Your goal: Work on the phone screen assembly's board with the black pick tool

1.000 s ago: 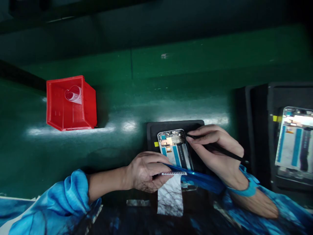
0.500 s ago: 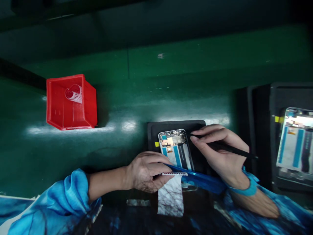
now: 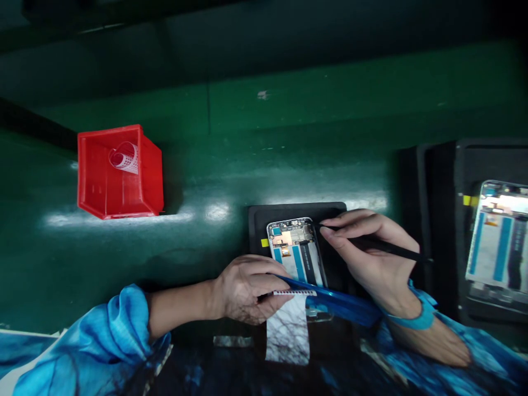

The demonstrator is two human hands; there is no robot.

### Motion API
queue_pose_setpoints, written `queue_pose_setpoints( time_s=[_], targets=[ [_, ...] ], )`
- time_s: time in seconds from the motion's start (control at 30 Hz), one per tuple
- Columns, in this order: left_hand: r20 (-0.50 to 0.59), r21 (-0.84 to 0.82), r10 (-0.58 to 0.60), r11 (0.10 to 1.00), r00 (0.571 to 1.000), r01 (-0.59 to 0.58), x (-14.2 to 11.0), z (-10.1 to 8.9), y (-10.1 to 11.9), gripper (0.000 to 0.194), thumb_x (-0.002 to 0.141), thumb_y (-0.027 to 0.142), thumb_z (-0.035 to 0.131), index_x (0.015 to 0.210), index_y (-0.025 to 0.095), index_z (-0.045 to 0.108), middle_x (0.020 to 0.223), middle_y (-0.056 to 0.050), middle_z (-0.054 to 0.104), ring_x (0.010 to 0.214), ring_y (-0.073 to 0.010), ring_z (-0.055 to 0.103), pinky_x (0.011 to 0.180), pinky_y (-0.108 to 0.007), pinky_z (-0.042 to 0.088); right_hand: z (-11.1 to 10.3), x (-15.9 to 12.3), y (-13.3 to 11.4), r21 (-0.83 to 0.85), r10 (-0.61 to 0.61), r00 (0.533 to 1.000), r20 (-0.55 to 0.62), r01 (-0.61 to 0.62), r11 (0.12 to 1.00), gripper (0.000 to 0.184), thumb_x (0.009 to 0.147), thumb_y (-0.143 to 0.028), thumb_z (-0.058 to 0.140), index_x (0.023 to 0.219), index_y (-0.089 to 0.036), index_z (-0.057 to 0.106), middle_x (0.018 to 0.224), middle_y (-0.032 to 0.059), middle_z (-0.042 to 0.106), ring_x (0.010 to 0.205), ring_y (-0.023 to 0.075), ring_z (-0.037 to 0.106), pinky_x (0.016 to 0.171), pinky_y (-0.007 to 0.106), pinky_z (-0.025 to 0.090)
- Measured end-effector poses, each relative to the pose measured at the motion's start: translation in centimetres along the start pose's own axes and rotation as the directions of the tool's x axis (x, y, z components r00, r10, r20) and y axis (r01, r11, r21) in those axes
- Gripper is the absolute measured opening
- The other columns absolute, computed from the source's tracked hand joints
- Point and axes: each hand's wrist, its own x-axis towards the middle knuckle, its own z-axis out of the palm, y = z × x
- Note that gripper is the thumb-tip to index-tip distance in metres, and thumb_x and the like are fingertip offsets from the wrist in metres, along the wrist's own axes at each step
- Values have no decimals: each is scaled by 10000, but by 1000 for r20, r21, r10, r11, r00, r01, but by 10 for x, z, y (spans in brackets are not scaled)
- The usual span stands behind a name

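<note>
An opened phone [image 3: 296, 247] with its circuit board showing lies on a black tray [image 3: 264, 217] near the front of the green bench. My right hand [image 3: 371, 258] grips a thin black stick tool [image 3: 396, 250], whose tip rests at the phone's upper right corner. My left hand [image 3: 247, 289] pinches a blue film strip [image 3: 330, 297] that crosses the phone's lower half, with a white strip [image 3: 287, 330] hanging below it.
A red plastic bin [image 3: 119, 173] holding a curled white strip stands at the left. At the right edge, a second open phone [image 3: 497, 239] sits on another black tray [image 3: 466, 165]. A raised green ledge [image 3: 289, 104] runs along the back.
My right hand has shifted slightly right and tilted the black tool; its tip stays at the phone's top right corner. My left hand has not moved.
</note>
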Motion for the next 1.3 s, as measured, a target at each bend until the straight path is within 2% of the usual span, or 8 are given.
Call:
queue_pose_setpoints(
  time_s=[0.1, 0.3, 0.47, 0.77, 0.93, 1.13, 1.3],
  targets=[
    [-1, 3, -2, 1000, 1000, 2, 0, 0, 1, 119, 990, 233, 705, 924, 138, 678, 898, -43, 790, 762, -139, 779, 785, -241, 695, 0, 0, 1, 1, -3, 1000, 0, 3, 1000, 234, 807, -52, 827, 740, -220, 678, 828, -29, 766, 798, 99, 777, 751, 199, 632],
    [7, 1, -2, 1000, 1000, 2, 1, -2, 2, 128, 994, 235, 693, 921, 131, 678, 898, -44, 786, 766, -132, 776, 799, -246, 694, -2, -1, 2, -35, -29, 999, 24, 30, 999, 230, 819, -48, 828, 769, -233, 700, 857, -12, 771, 809, 136, 773, 734, 267, 635],
    [67, 23, -24, 999, 997, 23, 1, -4, 3, 60, 1002, 203, 686, 986, 147, 672, 946, -36, 793, 848, -134, 794, 868, -244, 693, -4, -2, 4, -59, -103, 993, 59, 106, 993, 225, 847, -53, 834, 787, -227, 704, 879, -5, 774, 815, 126, 766, 733, 255, 635],
    [75, 3, -54, 999, 996, 54, 4, -8, 6, 59, 980, 177, 683, 951, 126, 686, 920, -60, 798, 810, -166, 798, 838, -265, 694, -8, -2, 4, -123, -239, 957, 163, 260, 958, 251, 858, -5, 811, 817, -218, 686, 925, -6, 782, 856, 131, 724, 785, 294, 615],
    [113, 0, -100, 995, 989, 101, 8, -11, 12, 88, 967, 132, 661, 912, 106, 724, 928, -82, 807, 831, -187, 805, 863, -285, 692, -7, -3, 5, -105, -201, 973, 115, 214, 971, 249, 857, -9, 816, 828, -223, 692, 938, -1, 783, 865, 135, 729, 774, 292, 617],
    [131, -28, -124, 991, 984, 129, 7, -12, 13, 87, 942, 99, 675, 892, 87, 745, 921, -106, 808, 835, -207, 808, 867, -299, 689, -6, -3, 4, -101, -161, 978, 134, 175, 979, 246, 875, -23, 805, 812, -228, 685, 899, -9, 761, 833, 125, 729, 733, 276, 618],
    [202, -53, -155, 984, 967, 168, 10, -15, 15, 135, 954, 82, 652, 899, 54, 771, 933, -128, 809, 865, -208, 811, 897, -296, 685, -4, -2, 4, -84, -145, 982, 117, 155, 984, 239, 879, -43, 806, 805, -235, 682, 888, -17, 760, 811, 127, 733, 714, 276, 617]
  ],
)
